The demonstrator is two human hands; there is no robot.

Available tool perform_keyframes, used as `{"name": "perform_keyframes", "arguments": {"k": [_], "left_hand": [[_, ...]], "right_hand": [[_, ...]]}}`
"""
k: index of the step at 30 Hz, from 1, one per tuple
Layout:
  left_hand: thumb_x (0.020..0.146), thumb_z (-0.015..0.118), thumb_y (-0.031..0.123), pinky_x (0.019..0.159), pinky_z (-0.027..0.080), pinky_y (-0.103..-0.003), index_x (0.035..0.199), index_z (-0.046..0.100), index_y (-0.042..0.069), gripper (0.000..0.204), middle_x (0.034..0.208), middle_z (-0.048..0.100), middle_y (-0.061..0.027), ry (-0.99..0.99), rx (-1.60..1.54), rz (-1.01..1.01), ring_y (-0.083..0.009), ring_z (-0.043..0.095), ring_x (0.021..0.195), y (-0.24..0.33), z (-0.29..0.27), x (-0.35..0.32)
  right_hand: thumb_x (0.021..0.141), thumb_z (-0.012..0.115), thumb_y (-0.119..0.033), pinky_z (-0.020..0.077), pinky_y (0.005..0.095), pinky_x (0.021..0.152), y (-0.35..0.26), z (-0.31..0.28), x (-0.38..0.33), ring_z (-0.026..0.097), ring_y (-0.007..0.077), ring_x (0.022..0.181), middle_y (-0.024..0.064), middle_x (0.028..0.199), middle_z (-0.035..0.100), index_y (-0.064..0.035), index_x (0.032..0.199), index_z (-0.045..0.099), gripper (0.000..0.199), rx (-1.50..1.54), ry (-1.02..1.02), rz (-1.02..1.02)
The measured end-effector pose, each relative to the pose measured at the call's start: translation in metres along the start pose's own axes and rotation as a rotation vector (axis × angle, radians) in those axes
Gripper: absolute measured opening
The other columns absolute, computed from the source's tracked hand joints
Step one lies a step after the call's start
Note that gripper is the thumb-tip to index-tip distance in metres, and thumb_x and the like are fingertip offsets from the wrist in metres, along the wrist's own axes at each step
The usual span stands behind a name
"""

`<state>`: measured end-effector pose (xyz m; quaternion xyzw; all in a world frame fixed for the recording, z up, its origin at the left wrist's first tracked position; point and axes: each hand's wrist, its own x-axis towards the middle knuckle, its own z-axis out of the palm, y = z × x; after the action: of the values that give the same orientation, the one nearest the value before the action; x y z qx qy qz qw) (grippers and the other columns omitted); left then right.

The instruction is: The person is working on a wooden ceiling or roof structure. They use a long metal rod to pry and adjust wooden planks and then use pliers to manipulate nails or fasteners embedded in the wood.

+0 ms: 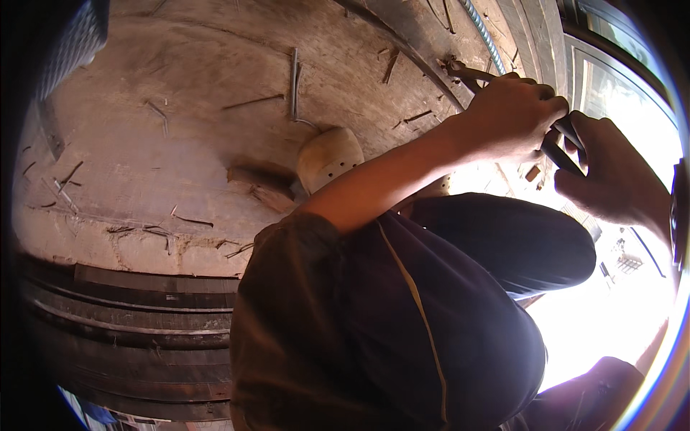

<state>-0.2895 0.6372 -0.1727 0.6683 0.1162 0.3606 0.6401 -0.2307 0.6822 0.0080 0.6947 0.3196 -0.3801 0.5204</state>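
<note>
My left hand is closed around a dark two-handled metal tool that looks like pincers. Its jaw end sticks out past my knuckles, close to a long thin dark bar. Two dark handles come out on the other side of that hand. Around them my right hand is closed, with its thumb and fingers on either side. What the jaws bite on, if anything, is too small and dark to make out. A ribbed steel rod lies just beyond the jaws.
Bent nails and wire scraps lie over the dusty brown surface. My pale perforated shoe stands by a dark brown chunk. Stacked dark strips line the lower left. Glare washes out the right side.
</note>
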Motion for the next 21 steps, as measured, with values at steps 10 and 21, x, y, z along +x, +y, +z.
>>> {"name": "perform_keyframes", "arguments": {"k": [10,21], "left_hand": [[0.067,0.074,0.017,0.072,0.051,-0.041,0.091,0.057,-0.001,0.034,0.085,0.062,-0.0157,-0.056,0.091,0.106,-0.0309,0.064,0.078,0.008,0.003,-0.003],[0.07,0.066,0.011,0.09,0.04,-0.045,0.115,0.049,0.001,0.049,0.104,0.055,-0.0152,-0.278,0.454,0.215,-0.0331,0.054,0.101,0.034,0.049,-0.036]], "right_hand": [[0.092,0.054,-0.037,0.0292,0.0198,0.04,0.052,0.051,0.007,0.038,0.0041,0.042,-0.0031,0.057,0.043,-0.0034,0.108,0.058,0.037,0.884,0.21,-0.136],[0.097,0.044,-0.021,0.0398,0.0223,0.047,0.093,0.16,0.018,0.046,0.0062,0.053,-0.0004,0.07,0.049,-0.0062,0.115,0.05,0.024,1.064,0.354,-0.477]]}}
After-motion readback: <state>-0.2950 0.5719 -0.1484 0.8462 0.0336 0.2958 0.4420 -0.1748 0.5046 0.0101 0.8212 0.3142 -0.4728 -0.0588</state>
